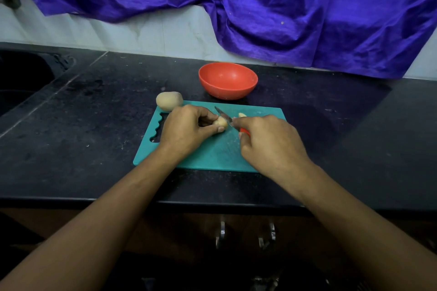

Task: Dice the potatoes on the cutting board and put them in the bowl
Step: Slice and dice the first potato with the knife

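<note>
A teal cutting board [212,153] lies on the black counter. My left hand [186,129] pinches a small potato piece [220,122] on the board. My right hand [267,139] grips a knife with a red handle [245,131]; its blade [223,114] rests against the piece's right side. Behind the blade lies a pale cut potato slice [241,115]. A whole potato [169,100] sits at the board's far left corner. The red bowl [228,80] stands behind the board and looks empty.
A black sink [21,82] is set into the counter at the far left. Purple cloth [283,7] hangs over the tiled wall behind. Cabinet handles [222,234] show below the counter's front edge.
</note>
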A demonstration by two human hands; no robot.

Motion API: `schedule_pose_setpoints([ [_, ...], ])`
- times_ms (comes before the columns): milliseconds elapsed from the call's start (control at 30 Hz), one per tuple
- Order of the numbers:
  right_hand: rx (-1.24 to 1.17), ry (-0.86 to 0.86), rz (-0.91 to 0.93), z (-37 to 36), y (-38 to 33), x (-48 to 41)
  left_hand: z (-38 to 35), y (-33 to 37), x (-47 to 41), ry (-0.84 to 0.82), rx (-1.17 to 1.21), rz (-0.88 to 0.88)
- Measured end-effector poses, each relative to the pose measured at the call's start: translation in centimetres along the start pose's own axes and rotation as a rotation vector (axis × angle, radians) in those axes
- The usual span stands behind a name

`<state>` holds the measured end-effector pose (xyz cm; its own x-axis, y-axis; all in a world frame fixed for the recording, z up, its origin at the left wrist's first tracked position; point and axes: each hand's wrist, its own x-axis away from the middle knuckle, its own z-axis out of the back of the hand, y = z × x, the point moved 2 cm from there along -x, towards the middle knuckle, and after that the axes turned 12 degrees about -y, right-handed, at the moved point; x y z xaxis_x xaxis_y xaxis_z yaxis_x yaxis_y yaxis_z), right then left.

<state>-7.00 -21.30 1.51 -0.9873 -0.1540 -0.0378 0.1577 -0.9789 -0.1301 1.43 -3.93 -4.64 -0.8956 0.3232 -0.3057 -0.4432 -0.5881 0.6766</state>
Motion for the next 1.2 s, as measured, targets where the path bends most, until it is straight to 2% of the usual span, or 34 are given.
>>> schedule_pose_setpoints([
  [233,0.095,-0.046,0.008,0.1,-0.7,-0.6,-0.1,-0.1,-0.1,0.005,-0.022,-0.002],
  [700,0.105,-0.005,0.036,-2.1,-1.0,-1.7,-0.2,-0.3,-0.1,0.005,-0.04,-0.004],
  [900,0.128,-0.079,0.073,-2.6,0.3,-0.4,-0.1,-0.2,-0.2,-0.002,-0.033,0.019],
  [967,0.079,-0.088,0.057,-2.5,0.8,-0.5,0.0,-0.1,-0.1,-0.004,-0.03,0.021],
  [1100,-0.234,-0.079,-0.081,-2.6,2.4,-1.3,0.0,0.0,0.0,0.004,-0.011,0.036],
  [1200,-0.358,-0.09,-0.09,-2.4,3.1,-1.7,-0.1,0.0,0.0,-0.003,-0.011,0.031],
])
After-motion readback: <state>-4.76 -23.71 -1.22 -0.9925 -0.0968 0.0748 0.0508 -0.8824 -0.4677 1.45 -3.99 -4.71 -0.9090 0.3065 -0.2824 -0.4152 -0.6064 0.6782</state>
